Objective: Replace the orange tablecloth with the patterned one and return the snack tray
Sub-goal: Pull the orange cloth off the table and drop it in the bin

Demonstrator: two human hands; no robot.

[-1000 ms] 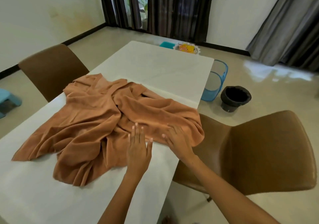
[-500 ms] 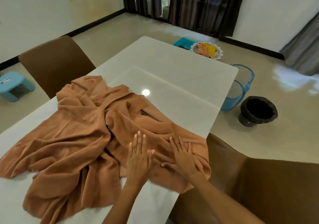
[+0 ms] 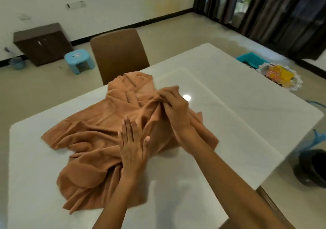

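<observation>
On the white table the orange tablecloth lies bunched, left hand pressing flat on it with straight fingers, right hand gripping a fold, snack tray on the floor beyond the table.

No text, brand, number or sign can be read anywhere in the head view. A small red and white label is seen on the top of the blue plastic stool on the floor beside the brown chair, but its lettering is too small and blurred to be made out. Packaging colours are seen on the snack tray, yet no wording is legible.
</observation>
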